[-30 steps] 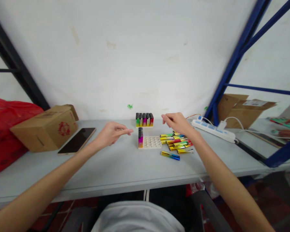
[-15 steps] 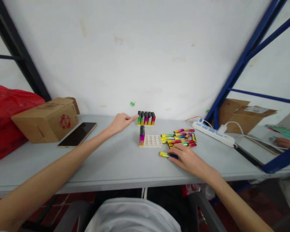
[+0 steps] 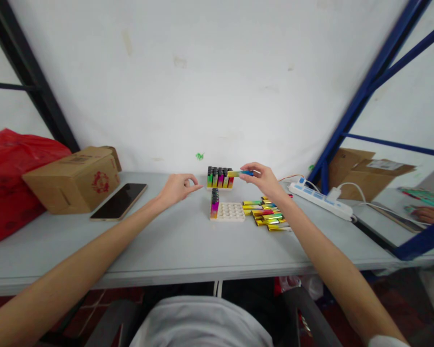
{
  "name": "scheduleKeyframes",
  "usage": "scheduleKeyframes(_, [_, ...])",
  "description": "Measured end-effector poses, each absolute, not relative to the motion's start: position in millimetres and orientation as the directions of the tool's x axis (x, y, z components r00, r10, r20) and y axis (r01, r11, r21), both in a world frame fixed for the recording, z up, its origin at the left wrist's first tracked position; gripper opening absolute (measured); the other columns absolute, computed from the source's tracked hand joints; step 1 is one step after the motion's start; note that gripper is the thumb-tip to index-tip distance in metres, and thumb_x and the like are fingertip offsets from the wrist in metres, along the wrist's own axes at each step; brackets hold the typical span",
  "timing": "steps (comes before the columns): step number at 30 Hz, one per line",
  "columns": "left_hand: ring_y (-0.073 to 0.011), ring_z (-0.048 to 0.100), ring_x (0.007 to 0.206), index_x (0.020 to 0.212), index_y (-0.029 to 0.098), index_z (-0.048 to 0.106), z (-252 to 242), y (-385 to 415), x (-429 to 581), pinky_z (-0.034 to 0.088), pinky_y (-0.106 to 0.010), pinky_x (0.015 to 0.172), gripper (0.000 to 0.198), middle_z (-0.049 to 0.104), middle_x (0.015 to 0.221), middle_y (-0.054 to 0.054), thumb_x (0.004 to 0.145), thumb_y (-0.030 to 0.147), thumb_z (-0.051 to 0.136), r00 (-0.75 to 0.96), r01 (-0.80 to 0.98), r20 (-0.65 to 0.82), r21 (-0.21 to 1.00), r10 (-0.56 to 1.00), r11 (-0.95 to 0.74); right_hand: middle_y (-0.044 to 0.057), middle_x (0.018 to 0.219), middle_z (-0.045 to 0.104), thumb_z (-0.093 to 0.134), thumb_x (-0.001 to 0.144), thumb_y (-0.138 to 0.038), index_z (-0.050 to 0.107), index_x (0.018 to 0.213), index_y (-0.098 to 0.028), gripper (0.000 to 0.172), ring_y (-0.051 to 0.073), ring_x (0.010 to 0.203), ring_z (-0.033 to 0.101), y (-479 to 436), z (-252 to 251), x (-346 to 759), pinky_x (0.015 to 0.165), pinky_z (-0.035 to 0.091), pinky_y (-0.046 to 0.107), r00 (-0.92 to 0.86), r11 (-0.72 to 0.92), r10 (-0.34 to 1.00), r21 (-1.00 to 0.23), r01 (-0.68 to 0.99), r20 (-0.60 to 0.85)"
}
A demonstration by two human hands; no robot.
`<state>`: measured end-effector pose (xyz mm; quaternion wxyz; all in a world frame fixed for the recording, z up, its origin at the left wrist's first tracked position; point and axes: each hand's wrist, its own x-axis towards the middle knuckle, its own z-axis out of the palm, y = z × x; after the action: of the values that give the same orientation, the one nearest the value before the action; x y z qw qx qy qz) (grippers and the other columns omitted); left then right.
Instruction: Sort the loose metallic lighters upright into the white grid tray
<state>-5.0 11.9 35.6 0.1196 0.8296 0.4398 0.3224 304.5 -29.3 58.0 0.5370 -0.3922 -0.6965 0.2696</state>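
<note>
My right hand is raised above the table and pinches a blue and yellow lighter held almost level, its yellow end pointing left. Behind that end stands a full block of upright lighters with black tops, partly hidden by it. In front is a white tray with round sockets; one row of lighters fills its left side. My left hand hovers left of the block, fingers apart and holding nothing. A pile of loose shiny lighters lies right of the tray, partly covered by my right forearm.
A phone, a cardboard box and a red bag occupy the left. On the right are a white power strip with cables and a blue metal frame. Another person's hand shows beyond it.
My right hand has lifted the blue and yellow lighter from the table up and leftward to the block's height. My left hand stays nearby, its pointing finger now curled.
</note>
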Motion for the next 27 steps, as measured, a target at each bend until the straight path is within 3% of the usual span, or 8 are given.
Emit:
scheduleKeyframes(4, [-0.0127, 0.048, 0.042, 0.081, 0.019, 0.070, 34, 10, -7, 0.039, -0.024, 0.060, 0.046, 0.052, 0.040, 0.007, 0.084, 0.065, 0.063, 0.449, 0.630, 0.392, 0.498, 0.803, -0.596, 0.002, 0.090, 0.071, 0.089, 0.063, -0.050, 0.071, 0.095, -0.022, 0.046, 0.016, 0.083, 0.062, -2, 46, 284, 0.075, 0.051, 0.029, -0.062, 0.410, 0.911, -0.911, 0.032, 0.408])
scheduleKeyframes(7, [-0.0133, 0.048, 0.041, 0.078, 0.019, 0.071, 33, 11, -7, 0.039, -0.024, 0.059, 0.052, 0.050, 0.038, 0.006, 0.084, 0.070, 0.061, 0.456, 0.641, 0.365, 0.498, 0.812, -0.584, 0.003, 0.094, 0.072, 0.084, 0.066, -0.059, 0.068, 0.091, -0.021, 0.048, 0.017, 0.089, 0.064, 2, 27, 277, 0.078, 0.052, 0.028, -0.071, 0.346, 0.935, -0.937, -0.049, 0.349])
scheduleKeyframes(11, [-0.0145, 0.048, 0.040, 0.074, 0.018, 0.075, 31, 12, -6, 0.039, -0.025, 0.059, 0.062, 0.044, 0.034, 0.005, 0.089, 0.073, 0.050, 0.442, 0.672, 0.339, 0.487, 0.830, -0.557, 0.002, 0.084, 0.070, 0.070, 0.077, -0.070, 0.060, 0.088, -0.021, 0.051, 0.015, 0.078, 0.064, -6, 12, 273, 0.071, 0.053, 0.028, -0.076, 0.372, 0.926, -0.928, 0.011, 0.370])
scheduleKeyframes(16, [-0.0179, 0.056, 0.041, 0.079, 0.016, 0.079, 25, 16, -4, 0.044, -0.027, 0.066, 0.073, 0.040, 0.031, 0.004, 0.098, 0.068, 0.031, 0.415, 0.710, 0.315, 0.474, 0.854, -0.520, -0.002, 0.073, 0.067, 0.059, 0.087, -0.071, 0.052, 0.095, -0.023, 0.049, 0.013, 0.058, 0.061, -22, 15, 265, 0.059, 0.050, 0.027, -0.210, 0.411, 0.895, -0.911, 0.042, 0.394])
scheduleKeyframes(22, [-0.0159, 0.051, 0.031, 0.094, 0.019, 0.073, 17, 18, -5, 0.041, -0.026, 0.050, 0.058, 0.048, 0.035, 0.007, 0.090, 0.073, 0.051, 0.439, 0.673, 0.244, 0.548, 0.865, -0.497, -0.007, 0.063, 0.058, 0.055, 0.090, -0.069, 0.051, 0.097, -0.024, 0.046, 0.011, 0.048, 0.052, -23, 11, 260, 0.051, 0.047, 0.025, -0.234, 0.443, 0.883, -0.886, 0.136, 0.406])
scheduleKeyframes(27, [-0.0148, 0.054, 0.036, 0.093, 0.019, 0.067, 17, 17, -6, 0.043, -0.025, 0.051, 0.054, 0.056, 0.041, 0.005, 0.085, 0.072, 0.061, 0.464, 0.625, 0.289, 0.563, 0.837, -0.541, -0.007, 0.061, 0.056, 0.054, 0.094, -0.064, 0.052, 0.096, -0.023, 0.041, 0.010, 0.046, 0.049, -19, 6, 261, 0.048, 0.044, 0.023, -0.238, 0.466, 0.873, -0.871, 0.156, 0.425])
